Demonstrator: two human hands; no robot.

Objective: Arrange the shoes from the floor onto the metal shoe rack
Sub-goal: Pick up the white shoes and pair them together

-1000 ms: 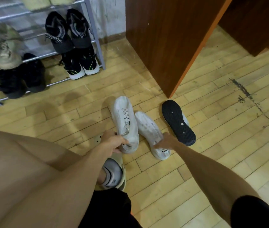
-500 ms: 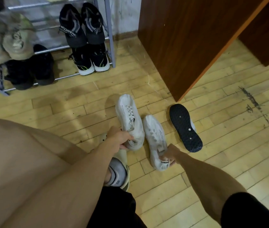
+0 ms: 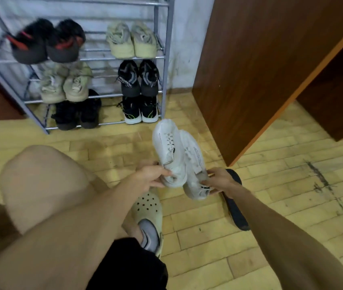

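Two white sneakers are lifted off the wooden floor, toes pointing toward the rack. My left hand [image 3: 152, 176] grips the heel of the left white sneaker [image 3: 169, 149]. My right hand [image 3: 221, 180] holds the heel of the right white sneaker [image 3: 193, 164], which sits slightly lower and touches the other. The metal shoe rack [image 3: 167, 65] stands against the wall at the upper left, with several pairs of black and beige shoes on its shelves. A dark shoe [image 3: 236, 210] lies sole-up on the floor, partly hidden under my right wrist.
A brown wooden cabinet [image 3: 250, 70] stands right of the rack, its corner close to the sneakers. My bent knee [image 3: 40, 181] fills the lower left, and my foot in a pale clog [image 3: 148, 208] rests on the floor below my hands.
Both hands have lifted the white sneakers from the floor and brought them together, toward the rack. The view has tilted up, showing more rack shelves.
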